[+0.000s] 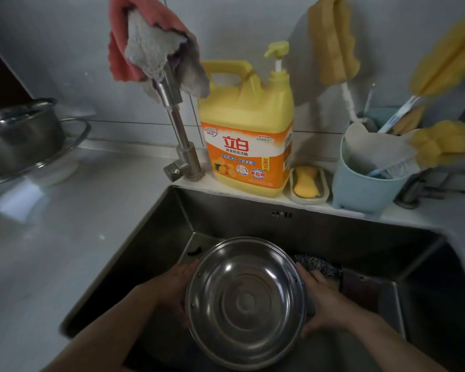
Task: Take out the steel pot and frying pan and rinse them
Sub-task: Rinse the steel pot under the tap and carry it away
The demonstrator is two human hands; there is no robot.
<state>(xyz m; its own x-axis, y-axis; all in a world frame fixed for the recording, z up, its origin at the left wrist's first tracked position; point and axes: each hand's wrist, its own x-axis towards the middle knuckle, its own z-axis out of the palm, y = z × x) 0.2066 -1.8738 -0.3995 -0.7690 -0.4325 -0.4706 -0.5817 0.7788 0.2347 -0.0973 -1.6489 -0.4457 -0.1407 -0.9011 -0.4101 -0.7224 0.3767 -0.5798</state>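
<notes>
The person stands at the sink [172, 210] with the steel pot [246, 302] held between both hands, low inside the basin, its open mouth tipped up toward them. The left hand [176, 288] lies against the pot's left wall; its fingers go round behind the metal, so I cannot tell how tightly they close, only that the palm bears on the side. The right hand [324, 299] clasps the right wall, fingers curled round the rim edge.

The pot looks empty, and no water runs from the tap [179, 130], which has cloths [151, 49] draped over its top. So the pot is out and in the sink, but I judge its rinse is not yet under way. No frying pan shows anywhere I can be sure of; that half of the job seems untouched.

Just behind the right hand lies a steel scourer [316, 264]. On the ledge behind the sink stand a yellow detergent bottle [249, 135], a soap dish [308, 183] and a blue cup [365, 183] of brushes. On the desk [78, 237] to the left sits other steel cookware [19, 135].
</notes>
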